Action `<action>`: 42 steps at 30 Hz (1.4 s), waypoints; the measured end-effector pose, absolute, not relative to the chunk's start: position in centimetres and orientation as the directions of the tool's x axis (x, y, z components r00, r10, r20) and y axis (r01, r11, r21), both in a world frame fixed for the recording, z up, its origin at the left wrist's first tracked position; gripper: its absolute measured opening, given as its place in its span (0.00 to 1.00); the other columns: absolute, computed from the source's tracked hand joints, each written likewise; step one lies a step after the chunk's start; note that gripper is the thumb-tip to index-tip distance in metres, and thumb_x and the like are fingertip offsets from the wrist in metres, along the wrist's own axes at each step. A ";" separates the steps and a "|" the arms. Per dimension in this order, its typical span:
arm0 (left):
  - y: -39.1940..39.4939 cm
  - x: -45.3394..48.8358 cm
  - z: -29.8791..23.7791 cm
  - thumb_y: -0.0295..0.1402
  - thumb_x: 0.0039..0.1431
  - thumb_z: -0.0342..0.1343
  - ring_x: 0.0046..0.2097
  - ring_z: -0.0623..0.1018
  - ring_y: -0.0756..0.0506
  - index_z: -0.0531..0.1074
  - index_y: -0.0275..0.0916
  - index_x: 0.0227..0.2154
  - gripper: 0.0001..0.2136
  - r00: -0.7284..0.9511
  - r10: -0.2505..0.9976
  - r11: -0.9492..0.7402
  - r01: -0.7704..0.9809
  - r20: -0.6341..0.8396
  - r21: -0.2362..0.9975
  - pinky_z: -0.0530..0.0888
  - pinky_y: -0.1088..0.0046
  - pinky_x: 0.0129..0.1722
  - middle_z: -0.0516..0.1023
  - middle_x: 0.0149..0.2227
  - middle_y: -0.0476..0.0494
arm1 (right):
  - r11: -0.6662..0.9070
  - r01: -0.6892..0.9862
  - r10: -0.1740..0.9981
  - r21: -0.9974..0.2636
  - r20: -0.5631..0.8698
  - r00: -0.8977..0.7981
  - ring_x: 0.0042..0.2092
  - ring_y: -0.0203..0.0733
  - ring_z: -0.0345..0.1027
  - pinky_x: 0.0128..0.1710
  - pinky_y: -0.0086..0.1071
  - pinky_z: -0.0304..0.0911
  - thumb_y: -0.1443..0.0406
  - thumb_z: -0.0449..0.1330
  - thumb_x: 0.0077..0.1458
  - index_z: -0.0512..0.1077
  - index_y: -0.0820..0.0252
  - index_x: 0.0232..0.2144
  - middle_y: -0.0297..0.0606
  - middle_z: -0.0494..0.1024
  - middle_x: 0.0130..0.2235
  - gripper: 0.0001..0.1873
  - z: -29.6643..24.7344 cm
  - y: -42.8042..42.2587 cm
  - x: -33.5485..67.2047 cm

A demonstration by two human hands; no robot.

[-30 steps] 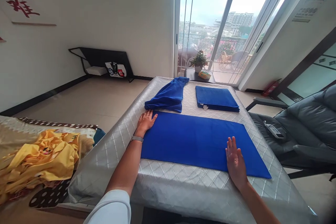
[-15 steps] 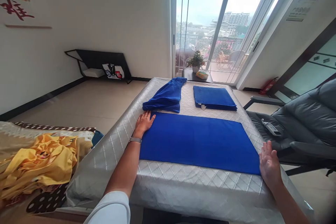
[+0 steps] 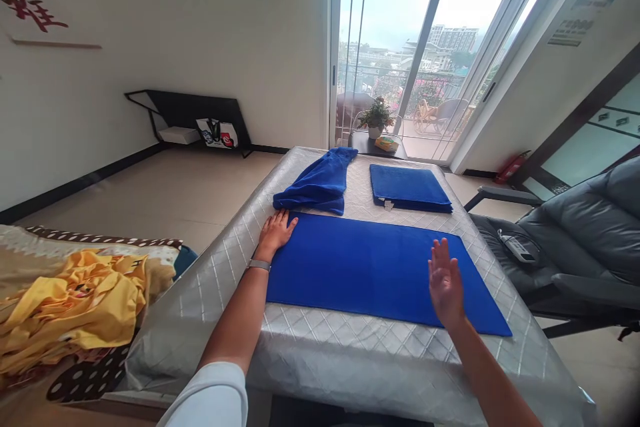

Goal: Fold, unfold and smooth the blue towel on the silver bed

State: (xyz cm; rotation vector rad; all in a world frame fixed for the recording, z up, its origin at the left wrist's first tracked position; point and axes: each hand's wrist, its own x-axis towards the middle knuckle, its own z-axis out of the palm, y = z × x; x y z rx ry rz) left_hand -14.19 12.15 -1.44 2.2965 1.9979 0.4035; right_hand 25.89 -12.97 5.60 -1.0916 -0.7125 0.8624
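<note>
A blue towel (image 3: 350, 267) lies spread flat across the near part of the table, its long side toward me. My left hand (image 3: 277, 230) rests flat on its far left corner, fingers stretched out. Over the right part of the towel hovers my right hand (image 3: 447, 280), open, palm turned to the left, holding nothing; whether its edge touches the cloth I cannot tell. A crumpled blue towel (image 3: 320, 183) lies just beyond my left hand. To its right sits a neat stack of folded blue towels (image 3: 410, 187) with a white tag at the front edge.
A silvery quilted cover (image 3: 370, 353) drapes the table. On the right stands a dark armchair (image 3: 575, 227) with a power strip (image 3: 517, 245) on its seat. Yellow cloth (image 3: 85, 293) is heaped at the left. A potted plant (image 3: 375, 117) stands by the glass door.
My right hand has moved left from the towel's right edge to above its right part. My left hand has stayed on the far left corner.
</note>
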 end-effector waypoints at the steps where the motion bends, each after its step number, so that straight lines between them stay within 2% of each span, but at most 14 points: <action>1: 12.1 -14.2 -1.4 0.49 0.73 0.33 0.72 0.55 0.38 0.57 0.32 0.69 0.32 0.121 0.982 -0.152 0.962 0.143 0.225 0.51 0.56 0.71 0.57 0.71 0.34 | 0.208 -0.262 0.895 -0.942 0.076 0.439 0.73 0.38 0.39 0.73 0.46 0.29 0.39 0.50 0.62 0.66 0.23 0.60 0.12 0.58 0.69 0.25 5.7 -12.0 24.0; 6: 12.0 -14.2 -1.0 0.50 0.73 0.33 0.72 0.54 0.38 0.55 0.32 0.70 0.33 0.124 0.985 -0.149 0.961 0.120 0.235 0.51 0.55 0.71 0.55 0.72 0.35 | 0.127 -0.344 0.969 -0.930 0.043 0.242 0.74 0.38 0.36 0.73 0.46 0.31 0.39 0.49 0.61 0.59 0.27 0.65 0.12 0.52 0.71 0.31 4.9 -7.6 17.4; 11: 12.2 -14.3 -1.4 0.51 0.72 0.32 0.72 0.55 0.40 0.56 0.34 0.70 0.33 0.132 0.982 -0.161 0.960 0.138 0.228 0.50 0.56 0.71 0.56 0.71 0.35 | 0.077 -0.384 0.972 -0.920 -0.016 0.233 0.74 0.37 0.35 0.73 0.47 0.30 0.39 0.51 0.60 0.55 0.29 0.67 0.14 0.49 0.72 0.35 2.8 -5.9 17.0; 16: 12.5 -14.5 -2.1 0.50 0.73 0.33 0.72 0.55 0.39 0.56 0.31 0.69 0.33 0.133 0.978 -0.167 0.961 0.161 0.219 0.49 0.57 0.71 0.57 0.71 0.34 | 0.108 -0.355 0.950 -0.929 -0.009 0.313 0.73 0.37 0.38 0.72 0.44 0.33 0.40 0.52 0.60 0.59 0.28 0.66 0.16 0.52 0.72 0.32 2.1 -7.2 21.7; 21: 12.6 -14.5 -2.1 0.49 0.73 0.33 0.72 0.55 0.40 0.57 0.31 0.69 0.32 0.133 0.978 -0.167 0.962 0.161 0.215 0.49 0.57 0.71 0.57 0.71 0.34 | 0.149 -0.292 0.872 -0.945 -0.013 0.489 0.73 0.36 0.42 0.72 0.44 0.35 0.41 0.50 0.61 0.61 0.28 0.64 0.18 0.55 0.72 0.30 1.8 -9.5 29.8; 27: 12.3 -14.3 -1.6 0.50 0.72 0.33 0.72 0.55 0.39 0.57 0.34 0.69 0.32 0.124 0.982 -0.154 0.964 0.144 0.216 0.51 0.56 0.71 0.57 0.71 0.35 | 0.161 -0.238 0.736 -0.958 -0.044 0.676 0.73 0.38 0.42 0.72 0.48 0.33 0.38 0.44 0.60 0.52 0.32 0.69 0.27 0.51 0.73 0.37 2.6 -12.4 38.5; 30: 12.1 -14.3 -1.3 0.49 0.73 0.34 0.72 0.54 0.39 0.56 0.32 0.69 0.32 0.124 0.984 -0.150 0.965 0.130 0.217 0.50 0.57 0.71 0.56 0.71 0.34 | 0.190 -0.232 0.691 -0.954 -0.038 0.722 0.73 0.41 0.39 0.72 0.48 0.33 0.39 0.44 0.60 0.48 0.38 0.71 0.33 0.47 0.74 0.41 3.0 -13.4 40.7; 32: 12.1 -14.3 -1.2 0.49 0.73 0.34 0.72 0.54 0.38 0.56 0.30 0.69 0.32 0.126 0.985 -0.150 0.964 0.119 0.220 0.49 0.57 0.71 0.55 0.72 0.34 | 0.209 -0.224 0.675 -0.952 -0.025 0.737 0.74 0.42 0.37 0.72 0.48 0.31 0.40 0.44 0.61 0.47 0.40 0.72 0.33 0.45 0.75 0.41 3.1 -13.6 41.5; 35: 12.1 -14.3 -1.1 0.49 0.72 0.34 0.72 0.54 0.38 0.55 0.32 0.69 0.32 0.135 0.984 -0.159 0.960 0.116 0.232 0.50 0.55 0.71 0.55 0.72 0.34 | 0.228 -0.226 0.637 -0.947 -0.031 0.770 0.74 0.39 0.37 0.72 0.49 0.26 0.43 0.42 0.63 0.50 0.39 0.71 0.28 0.46 0.74 0.36 3.5 -13.3 41.6; 37: 12.1 -14.3 -1.0 0.50 0.72 0.34 0.72 0.54 0.38 0.55 0.33 0.69 0.32 0.138 0.984 -0.162 0.957 0.115 0.241 0.50 0.54 0.71 0.55 0.72 0.35 | 0.262 -0.250 0.622 -0.932 -0.035 0.783 0.73 0.36 0.40 0.72 0.48 0.26 0.44 0.41 0.64 0.54 0.36 0.69 0.25 0.51 0.73 0.33 3.9 -12.6 40.7; 42: 12.2 -14.4 -1.3 0.49 0.72 0.35 0.72 0.55 0.37 0.56 0.31 0.69 0.32 0.129 0.983 -0.159 0.954 0.129 0.256 0.51 0.53 0.71 0.56 0.71 0.33 | 0.332 -0.367 0.746 -0.869 0.003 0.666 0.71 0.35 0.49 0.72 0.51 0.30 0.43 0.43 0.64 0.65 0.31 0.61 0.22 0.65 0.67 0.27 4.9 -8.9 34.5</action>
